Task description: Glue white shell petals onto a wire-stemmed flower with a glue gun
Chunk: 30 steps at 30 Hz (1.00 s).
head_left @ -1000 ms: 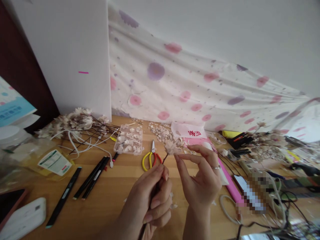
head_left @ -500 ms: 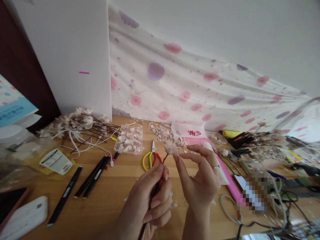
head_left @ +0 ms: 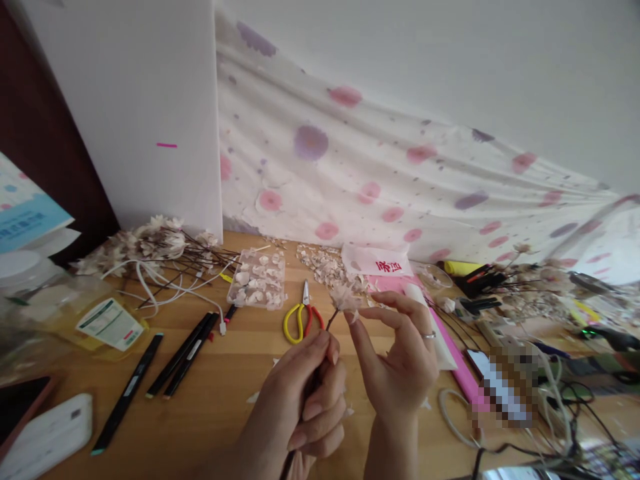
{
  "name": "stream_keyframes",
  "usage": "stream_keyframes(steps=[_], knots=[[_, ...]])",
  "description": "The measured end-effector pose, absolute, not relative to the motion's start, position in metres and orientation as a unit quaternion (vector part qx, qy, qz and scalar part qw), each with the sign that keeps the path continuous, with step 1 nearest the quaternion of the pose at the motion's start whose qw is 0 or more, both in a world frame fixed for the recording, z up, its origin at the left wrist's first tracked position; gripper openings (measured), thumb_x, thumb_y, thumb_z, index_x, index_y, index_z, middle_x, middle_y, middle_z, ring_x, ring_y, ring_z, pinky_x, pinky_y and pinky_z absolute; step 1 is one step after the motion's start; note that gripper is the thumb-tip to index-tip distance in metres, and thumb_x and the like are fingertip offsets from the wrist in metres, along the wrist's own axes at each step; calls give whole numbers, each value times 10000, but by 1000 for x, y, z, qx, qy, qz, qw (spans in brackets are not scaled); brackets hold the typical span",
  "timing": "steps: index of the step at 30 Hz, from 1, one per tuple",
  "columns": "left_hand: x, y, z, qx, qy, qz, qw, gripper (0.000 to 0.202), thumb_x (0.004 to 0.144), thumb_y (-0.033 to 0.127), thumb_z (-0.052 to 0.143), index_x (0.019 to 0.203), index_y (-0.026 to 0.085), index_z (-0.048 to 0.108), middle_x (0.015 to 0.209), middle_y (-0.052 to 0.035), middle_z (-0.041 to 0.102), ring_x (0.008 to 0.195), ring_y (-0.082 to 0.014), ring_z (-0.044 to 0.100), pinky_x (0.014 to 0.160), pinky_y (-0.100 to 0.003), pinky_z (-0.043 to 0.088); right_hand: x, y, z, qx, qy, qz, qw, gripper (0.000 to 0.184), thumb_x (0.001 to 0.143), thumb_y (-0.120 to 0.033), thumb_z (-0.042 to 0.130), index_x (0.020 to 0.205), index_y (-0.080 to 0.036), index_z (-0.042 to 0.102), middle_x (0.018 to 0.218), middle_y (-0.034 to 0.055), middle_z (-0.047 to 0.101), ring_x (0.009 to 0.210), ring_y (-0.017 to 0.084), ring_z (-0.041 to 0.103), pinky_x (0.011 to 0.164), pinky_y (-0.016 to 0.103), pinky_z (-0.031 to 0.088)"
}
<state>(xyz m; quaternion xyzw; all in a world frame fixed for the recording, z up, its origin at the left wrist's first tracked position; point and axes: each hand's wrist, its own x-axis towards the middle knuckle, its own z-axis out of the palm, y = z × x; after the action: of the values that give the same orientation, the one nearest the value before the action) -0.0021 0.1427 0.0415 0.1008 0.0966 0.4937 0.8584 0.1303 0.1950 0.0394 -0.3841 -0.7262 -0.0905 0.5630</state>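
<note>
Pale flower (head_left: 344,298) held up over a crowded worktop (head_left: 210,413)

At far left, dried blooms (head_left: 165,243) lie behind a tangled white cable (head_left: 143,277), with black markers (head_left: 127,393) nearer the person. The clear tray (head_left: 231,297) of curled petals comes next, then the snips (head_left: 306,297), blades pointing away.

The left hand (head_left: 297,400) is wrapped around the dark stem (head_left: 331,320), which leans up and right, the flower at its tip. The flower sits between the hands, in front of a heap of pale scraps (head_left: 327,267).

The right hand (head_left: 397,363) has its thumb and forefinger close together at the flower's lower right edge, other fingers spread; whether they pinch a petal I cannot tell. The petals look thin and brittle, so a hard squeeze or a tug there could tear one or work it loose. If the left grip slackened, the stem could roll and spoil the aim. A dropped petal might be lost among the scraps.

Further right lies a pink sheet (head_left: 456,357), then a phone (head_left: 493,383).
</note>
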Motion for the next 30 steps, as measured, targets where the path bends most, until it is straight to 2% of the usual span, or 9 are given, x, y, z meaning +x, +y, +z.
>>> stream_keyframes(steps=[8, 15, 23, 30], knots=[[-2, 145, 32, 98, 56, 497, 860, 231, 909, 387, 644, 781, 195, 623, 409, 117, 450, 241, -4, 119, 248, -94, 186, 131, 193, 39, -366, -730, -74, 572, 148, 841, -87, 713, 912, -207, 663, 989, 39, 643, 929, 204, 627, 851, 394, 494], [-3, 145, 42, 102, 98, 477, 867, 305, 773, 438, 793, 746, 196, 609, 386, 122, 464, 243, -1, 146, 253, -97, 202, 132, 196, 37, -374, -726, -101, 568, 121, 859, -132, 697, 917, -230, 657, 974, 34, 653, 896, 216, 643, 860, 437, 510], [-3, 145, 44, 126, 105, 473, 866, 284, 804, 435, 741, 748, 210, 578, 376, 132, 446, 236, -9, 128, 252, -117, 174, 134, 193, 36, -368, -729, -68, 573, 136, 864, -124, 683, 947, -232, 678, 1003, 41, 642, 939, 217, 630, 846, 419, 511], [-3, 145, 44, 112, 112, 473, 867, 329, 735, 458, 811, 733, 213, 592, 374, 131, 460, 231, -3, 138, 244, -112, 181, 135, 195, 35, -375, -722, -76, 577, 141, 842, -102, 704, 927, -212, 679, 1006, 45, 639, 934, 206, 628, 847, 392, 501]])
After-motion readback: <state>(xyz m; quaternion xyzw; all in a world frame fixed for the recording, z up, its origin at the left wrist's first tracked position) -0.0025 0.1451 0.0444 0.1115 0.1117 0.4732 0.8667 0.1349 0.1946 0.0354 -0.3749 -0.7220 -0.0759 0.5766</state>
